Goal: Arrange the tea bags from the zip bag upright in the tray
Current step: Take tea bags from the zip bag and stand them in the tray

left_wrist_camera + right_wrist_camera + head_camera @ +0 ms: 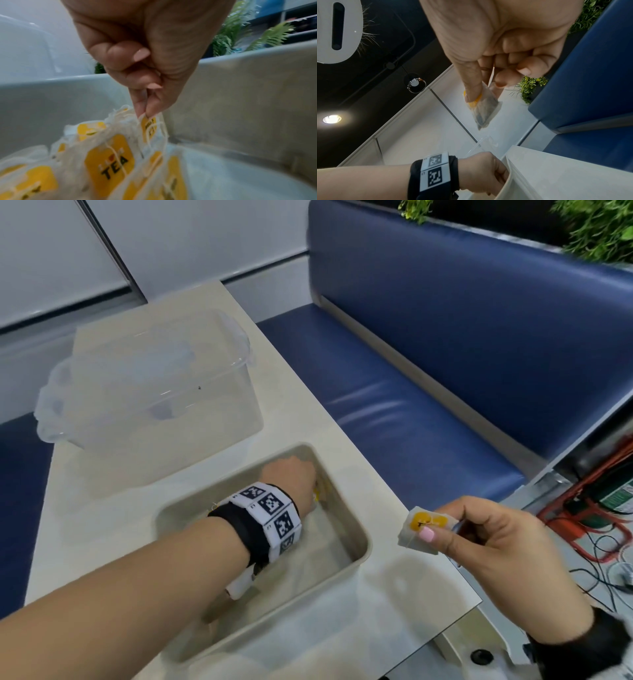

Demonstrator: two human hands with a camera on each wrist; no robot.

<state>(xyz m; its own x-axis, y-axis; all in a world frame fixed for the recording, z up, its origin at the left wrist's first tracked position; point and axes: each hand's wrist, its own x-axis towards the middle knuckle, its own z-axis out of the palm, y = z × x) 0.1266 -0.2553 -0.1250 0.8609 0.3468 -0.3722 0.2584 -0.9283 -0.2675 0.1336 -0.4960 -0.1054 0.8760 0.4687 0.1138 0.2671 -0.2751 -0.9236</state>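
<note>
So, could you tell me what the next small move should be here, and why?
Probably the right hand should carry its pinched tea bag over the tray and stand it beside the row there. The left hand is already in the tray, pinching one bag's top.

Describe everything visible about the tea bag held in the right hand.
The tea bag is a small translucent white mesh pouch with dark tea inside and a yellow tag bearing dark lettering. The right hand pinches it between thumb and fingers in the air, to the right of the tray and touching nothing else. A thin string crosses its face.
</note>
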